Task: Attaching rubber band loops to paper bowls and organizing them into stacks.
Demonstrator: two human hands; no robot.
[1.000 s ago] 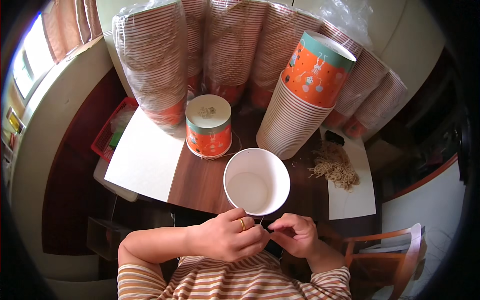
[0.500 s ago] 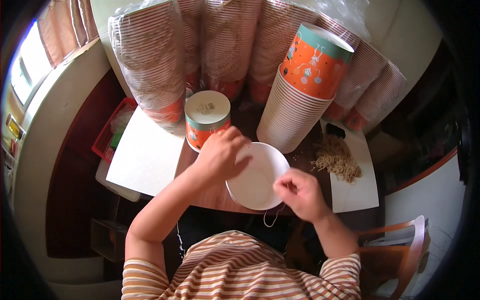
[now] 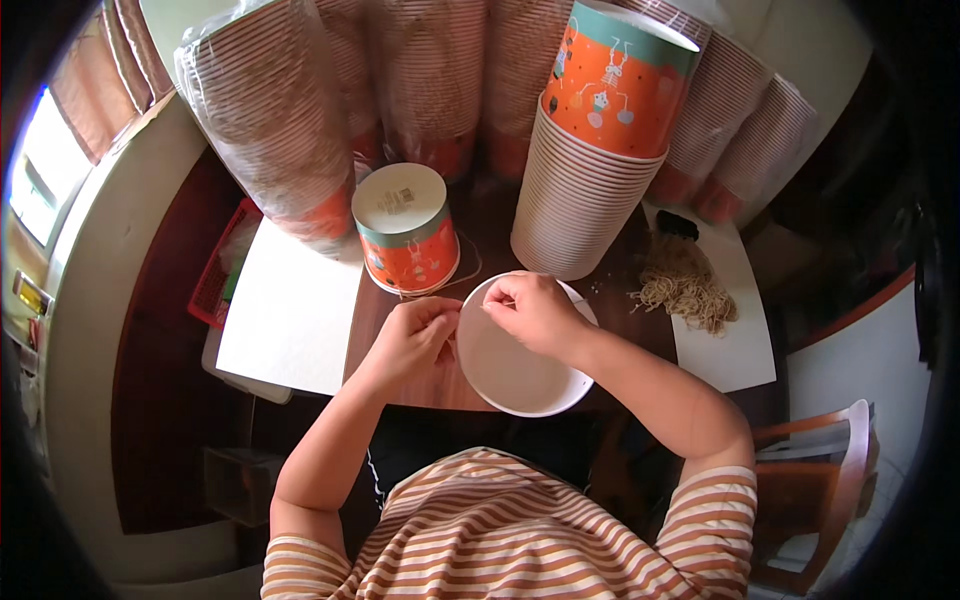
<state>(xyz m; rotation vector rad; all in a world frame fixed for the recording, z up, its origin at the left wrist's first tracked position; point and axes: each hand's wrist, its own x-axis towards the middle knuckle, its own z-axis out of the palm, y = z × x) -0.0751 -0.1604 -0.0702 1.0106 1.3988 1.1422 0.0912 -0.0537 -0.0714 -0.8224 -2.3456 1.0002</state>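
An open white paper bucket (image 3: 520,375) stands at the table's front edge, its mouth facing me. My left hand (image 3: 420,335) is closed, fingertips together against the bucket's left rim; what they hold is hidden. Over the far part of the mouth, my right hand (image 3: 530,310) is closed in a pinch on a thin pale string (image 3: 509,303), only a bit of which shows. Just beyond my left hand sits an upside-down orange and green paper bucket (image 3: 408,245), with a string (image 3: 478,262) looping beside it.
A tall stack of nested paper buckets (image 3: 575,200) stands behind the open one. Several plastic-wrapped bucket stacks (image 3: 260,120) line the back. At right, a bundle of beige strings (image 3: 690,290) lies on a white sheet (image 3: 745,350). Another white sheet (image 3: 280,320) and a red basket (image 3: 210,285) are left.
My right hand has moved from the bucket's right side to over its far part. My left hand has drawn back from the upside-down bucket to the open bucket's left rim. The view has shifted slightly.
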